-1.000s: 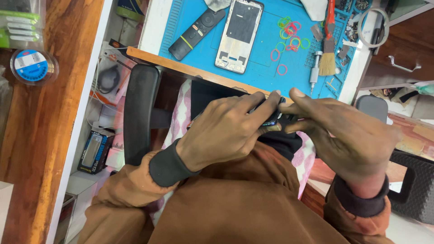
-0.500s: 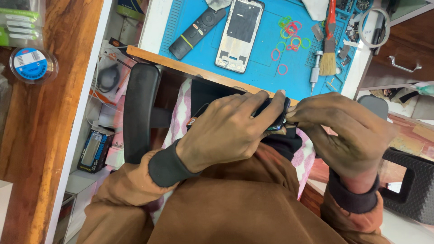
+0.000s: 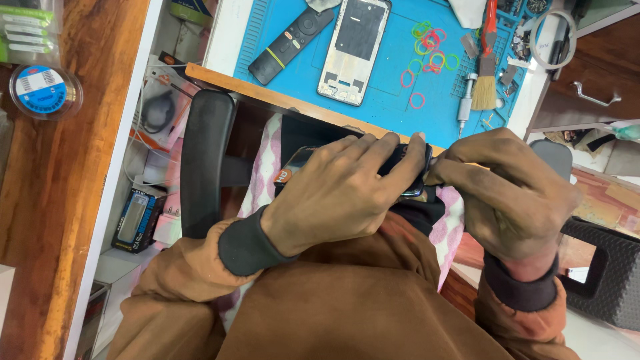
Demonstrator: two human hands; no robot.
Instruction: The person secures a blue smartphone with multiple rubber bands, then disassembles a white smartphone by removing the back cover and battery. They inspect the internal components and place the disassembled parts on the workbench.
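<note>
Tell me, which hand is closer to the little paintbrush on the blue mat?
The right hand. It sits just below the brush, near the mat's front edge. The left hand is farther away, over the dark phone in the lap.

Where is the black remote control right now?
In the head view the black remote control lies diagonally on the blue work mat, upper centre-left, just left of the bare phone frame and beyond both hands.
</note>
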